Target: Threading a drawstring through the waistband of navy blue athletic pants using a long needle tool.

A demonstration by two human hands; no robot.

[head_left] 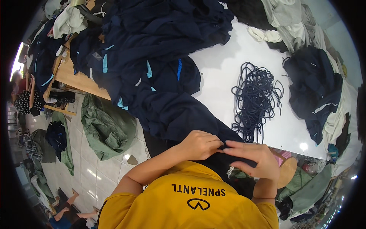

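Note:
A large heap of navy garments (164,110) with light blue and white trim lies across the white table, and its near end hangs toward my body. My left hand (201,145) is closed in a pinch at the garment's near edge; what exactly sits between the fingertips is too small to make out, but navy cloth lies against them. My right hand (257,158) meets it fingertip to fingertip, with navy cloth between its straight fingers and its thumb. Beyond the hands, a tangled pile of navy drawstring cords (256,99) rests on the table.
Another navy garment (314,87) lies at the table's right, beside white and grey cloth (289,23). A green cloth sack (106,126) is on the tiled floor to the left. A round wooden stool (286,171) stands under the table's near edge. People are at the far left.

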